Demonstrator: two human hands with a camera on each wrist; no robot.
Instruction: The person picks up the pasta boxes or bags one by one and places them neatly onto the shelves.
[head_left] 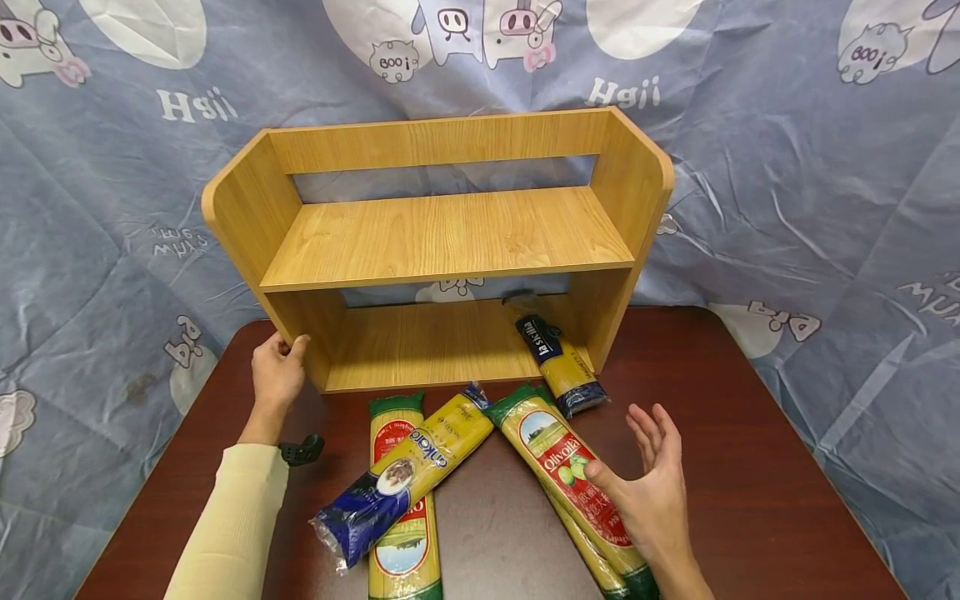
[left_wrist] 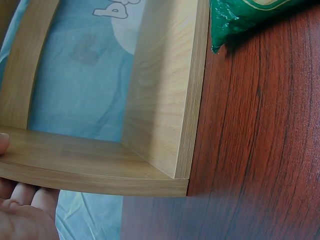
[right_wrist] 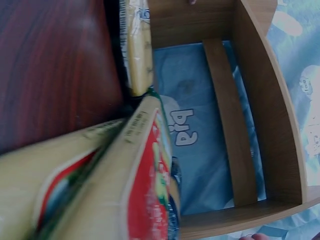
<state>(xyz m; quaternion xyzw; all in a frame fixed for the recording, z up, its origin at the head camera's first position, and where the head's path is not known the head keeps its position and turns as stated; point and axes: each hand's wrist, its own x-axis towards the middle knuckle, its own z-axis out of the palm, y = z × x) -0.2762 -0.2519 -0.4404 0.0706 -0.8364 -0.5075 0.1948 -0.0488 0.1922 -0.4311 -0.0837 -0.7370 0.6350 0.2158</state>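
Observation:
My left hand grips the left side panel of a wooden two-tier shelf. In the left wrist view, the thumb lies inside the panel and the fingers outside. My right hand holds nothing, fingers spread. It is nearest to a red-labelled Olivoila spaghetti pack, which lies partly over another pack; contact cannot be told. A blue-and-yellow spaghetti pack lies across another red-labelled spaghetti pack. One dark-labelled spaghetti pack leans out over the shelf's lower front edge at the right.
The shelf stands at the back of a dark red-brown table. Its upper board carries no packs. Behind and beside the table hangs a blue-grey printed cloth. A dark band is on the left wrist.

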